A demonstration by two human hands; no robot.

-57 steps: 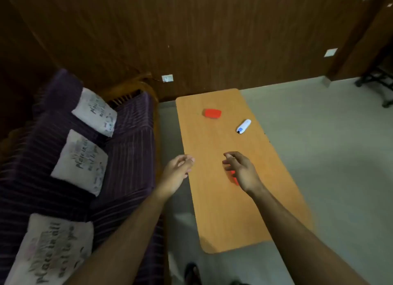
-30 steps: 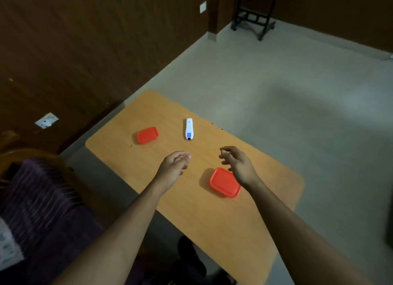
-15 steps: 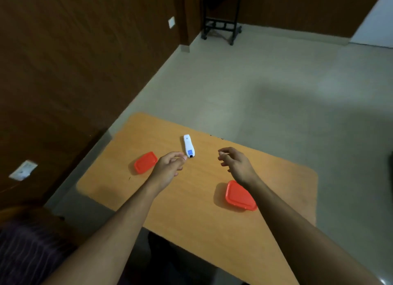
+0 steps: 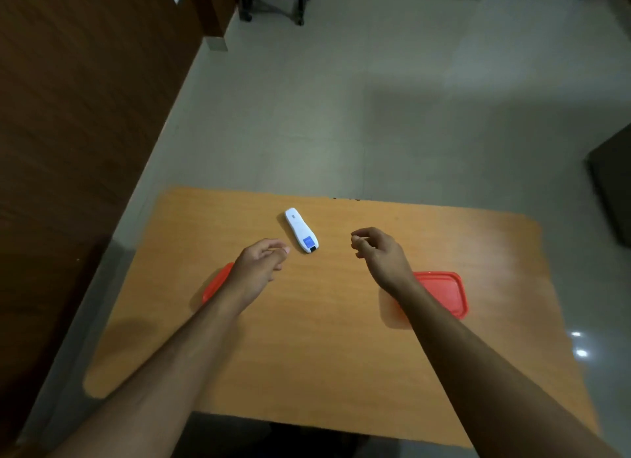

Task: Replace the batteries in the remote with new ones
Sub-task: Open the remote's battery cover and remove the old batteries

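Although my fingers are loosely curled on both sides, neither hand is grasping anything: the left hand hovers with thumb and forefinger nearly pinched just short of the slim white plastic remote with a small blue panel, and the right hand hangs half-closed a little way to the remote's right, apart from it. I read this as the reach before pickup, both hands flanking the remote so one can lift it while the other works the battery cover; nothing of the swap looks begun. The remote lies flat on the orange wood-grain tabletop, angled with its blue end toward me, toward the table's far edge. Nearer me than the remote and to its left, a flat red plastic lid-like container is mostly hidden under my left wrist; nearer me and to the remote's right, a larger red rectangular plastic container sits partly behind my right forearm. I judge these hold the batteries, though I cannot see any. Compared with half a second ago, my view has swung so the table sits squarer to me, both hands have closed slightly on the remote, and the remote and two red containers have not shifted on the table.
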